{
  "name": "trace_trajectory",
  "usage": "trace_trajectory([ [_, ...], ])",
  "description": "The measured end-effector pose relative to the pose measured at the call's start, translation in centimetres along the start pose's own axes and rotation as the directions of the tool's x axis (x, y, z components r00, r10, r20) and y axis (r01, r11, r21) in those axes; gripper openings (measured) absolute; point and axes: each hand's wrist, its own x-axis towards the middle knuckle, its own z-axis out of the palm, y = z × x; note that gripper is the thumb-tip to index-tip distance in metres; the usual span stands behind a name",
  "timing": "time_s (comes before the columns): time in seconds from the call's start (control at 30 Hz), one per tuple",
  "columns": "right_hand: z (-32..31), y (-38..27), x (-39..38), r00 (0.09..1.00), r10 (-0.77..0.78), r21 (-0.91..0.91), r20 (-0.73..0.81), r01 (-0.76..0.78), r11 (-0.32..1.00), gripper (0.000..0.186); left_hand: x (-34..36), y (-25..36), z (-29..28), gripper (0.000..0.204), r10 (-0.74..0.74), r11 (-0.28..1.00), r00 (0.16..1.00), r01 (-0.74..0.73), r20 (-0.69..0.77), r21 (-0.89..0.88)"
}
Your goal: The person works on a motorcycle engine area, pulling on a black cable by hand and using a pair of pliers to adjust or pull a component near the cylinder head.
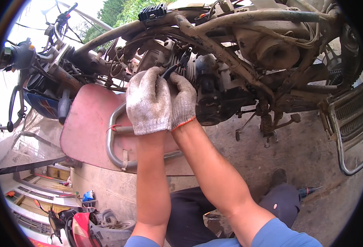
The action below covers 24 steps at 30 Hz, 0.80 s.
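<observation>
Both my hands wear off-white knitted gloves and are close together at the engine of a stripped motorcycle (239, 31). My right hand (183, 99) is closed around the dark, red-edged handles of pliers (182, 62), whose jaws point up and away toward the finned engine cylinder (190, 68). Right beside it, my left hand (148, 101) is closed with its fingertips against the engine area near the cables (119, 68). What those fingers pinch, if anything, is hidden by the glove.
A bent metal guard bar (109, 142) stands before a faded pink panel (89, 119) under my forearms. The foot pedal (294, 118) and a metal rack (342, 152) jut out to the right. A screwdriver-like tool (309, 191) lies on the concrete. A red scooter (82, 228) is at lower left.
</observation>
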Motion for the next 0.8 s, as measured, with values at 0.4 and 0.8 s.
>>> trace_trajectory([
  [0.4,-7.3,-2.5,-1.6,0.855,-0.290,-0.778,0.429,0.513,0.362,0.020,-3.5,0.3,1.2,0.032,0.062,0.997,0.992,-0.066,0.109,0.033],
  [0.8,0.1,0.6,0.5,0.870,-0.313,-0.865,0.381,0.455,0.211,0.017,0.7,-1.1,-0.4,0.029,-0.112,0.989,0.993,0.109,-0.032,-0.095],
])
